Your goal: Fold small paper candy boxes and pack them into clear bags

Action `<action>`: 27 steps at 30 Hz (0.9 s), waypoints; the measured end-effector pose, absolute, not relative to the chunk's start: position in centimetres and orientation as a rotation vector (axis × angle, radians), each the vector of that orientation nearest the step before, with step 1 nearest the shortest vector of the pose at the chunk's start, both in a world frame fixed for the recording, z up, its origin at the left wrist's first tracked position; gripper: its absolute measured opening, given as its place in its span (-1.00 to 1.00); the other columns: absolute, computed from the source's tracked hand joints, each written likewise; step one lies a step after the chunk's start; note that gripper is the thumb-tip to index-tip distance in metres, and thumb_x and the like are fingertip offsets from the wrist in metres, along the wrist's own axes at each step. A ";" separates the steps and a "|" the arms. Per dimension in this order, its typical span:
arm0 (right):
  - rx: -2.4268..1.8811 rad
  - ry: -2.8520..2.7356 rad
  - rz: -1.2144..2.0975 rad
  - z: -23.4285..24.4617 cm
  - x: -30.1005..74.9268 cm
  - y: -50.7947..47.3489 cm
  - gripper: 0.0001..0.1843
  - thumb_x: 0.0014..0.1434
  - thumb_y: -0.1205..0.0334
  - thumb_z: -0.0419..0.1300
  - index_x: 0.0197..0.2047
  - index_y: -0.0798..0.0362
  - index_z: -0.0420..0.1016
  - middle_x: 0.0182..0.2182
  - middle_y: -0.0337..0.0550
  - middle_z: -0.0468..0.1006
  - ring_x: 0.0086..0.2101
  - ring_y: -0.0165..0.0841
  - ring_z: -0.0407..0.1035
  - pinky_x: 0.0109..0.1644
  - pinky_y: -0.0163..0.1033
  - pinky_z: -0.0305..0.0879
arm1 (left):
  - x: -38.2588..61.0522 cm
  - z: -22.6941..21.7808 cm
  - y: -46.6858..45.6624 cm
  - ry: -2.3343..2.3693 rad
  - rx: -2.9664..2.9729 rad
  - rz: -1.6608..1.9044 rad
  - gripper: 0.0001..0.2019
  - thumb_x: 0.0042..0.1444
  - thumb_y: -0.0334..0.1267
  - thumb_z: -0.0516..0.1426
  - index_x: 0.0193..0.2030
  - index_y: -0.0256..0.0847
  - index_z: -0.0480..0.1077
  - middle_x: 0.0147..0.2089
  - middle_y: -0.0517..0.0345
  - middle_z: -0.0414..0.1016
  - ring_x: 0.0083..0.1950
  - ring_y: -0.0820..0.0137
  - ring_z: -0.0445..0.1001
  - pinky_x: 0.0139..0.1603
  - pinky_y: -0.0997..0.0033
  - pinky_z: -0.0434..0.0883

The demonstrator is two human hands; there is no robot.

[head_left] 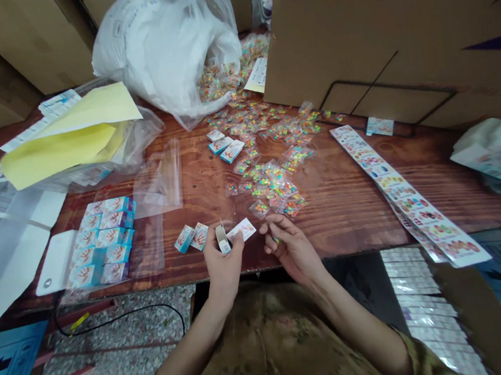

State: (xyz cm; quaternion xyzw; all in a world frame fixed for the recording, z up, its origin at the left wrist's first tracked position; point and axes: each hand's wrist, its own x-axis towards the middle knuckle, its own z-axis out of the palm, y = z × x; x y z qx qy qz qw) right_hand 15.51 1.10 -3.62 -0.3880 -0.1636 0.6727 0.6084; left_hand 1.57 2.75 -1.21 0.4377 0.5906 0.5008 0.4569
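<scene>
My left hand point(223, 262) is closed round a small open carton point(222, 238), its open end facing up. A small white printed card point(245, 228) sticks out from under the thumb of that hand. To its left, two small blue-and-white cartons point(185, 239) lie on the table. My right hand point(293, 245) has its fingers curled in a pinch, with a bit of green and yellow showing between them. It looks like a small packet of coloured pieces point(276, 241), mostly hidden by the fingers. Just beyond lie many clear packets of coloured pieces point(272, 182).
Stacked small cartons point(104, 241) stand at left on plastic. A white sack point(159, 48) spills packets at the back. Yellow sheets point(79, 134) lie back left. Long printed strips point(406, 195) lie at right, before a large cardboard box point(394, 23). The table's front edge is close.
</scene>
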 end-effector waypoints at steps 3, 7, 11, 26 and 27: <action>-0.921 -0.391 1.492 -3.5 15.6 1.2 -0.74 0.08 0.09 0.35 -0.19 -0.03 0.47 -0.34 -0.27 0.57 -0.47 -0.48 0.36 -0.32 -0.29 0.47 | 1.5 -1.3 2.9 1.462 1.072 1.226 -0.80 0.02 -0.24 0.27 -0.22 -0.19 0.39 -0.33 0.25 0.43 -0.29 0.46 0.41 -0.18 0.48 0.36; -0.900 -0.404 1.468 -3.3 15.7 1.4 -0.70 0.18 -0.05 0.24 -0.13 -0.03 0.45 -0.25 -0.17 0.61 -0.31 -0.37 0.48 -0.15 -0.21 0.44 | 1.2 -1.7 3.2 1.468 1.067 1.252 -0.80 0.01 -0.25 0.27 -0.22 -0.20 0.40 -0.29 0.23 0.46 -0.26 0.44 0.44 -0.14 0.47 0.38; -0.850 -0.351 1.530 -3.4 15.8 1.5 -0.62 0.21 -0.15 0.17 -0.11 -0.04 0.45 -0.19 -0.14 0.63 -0.19 -0.31 0.51 -0.08 -0.21 0.40 | 0.9 -2.8 3.6 1.464 1.103 1.283 -0.80 -0.01 -0.26 0.26 -0.22 -0.20 0.41 -0.27 0.23 0.47 -0.25 0.45 0.45 -0.13 0.46 0.39; -0.824 -0.360 1.561 -3.4 15.8 1.7 -0.55 0.20 -0.26 0.12 -0.13 -0.06 0.45 -0.13 -0.12 0.64 -0.10 -0.24 0.50 0.02 -0.10 0.39 | 0.6 -3.9 3.3 1.365 1.125 1.286 -0.76 0.03 -0.19 0.28 -0.21 -0.22 0.38 -0.27 0.19 0.47 -0.24 0.45 0.47 -0.14 0.46 0.43; -0.824 -0.361 1.564 -3.5 15.9 1.7 -0.55 0.21 -0.25 0.11 -0.13 -0.06 0.45 -0.13 -0.12 0.64 -0.09 -0.24 0.50 0.02 -0.11 0.39 | 0.6 -4.0 3.3 1.363 1.122 1.279 -0.76 0.03 -0.19 0.28 -0.21 -0.22 0.38 -0.27 0.19 0.47 -0.24 0.45 0.47 -0.15 0.46 0.44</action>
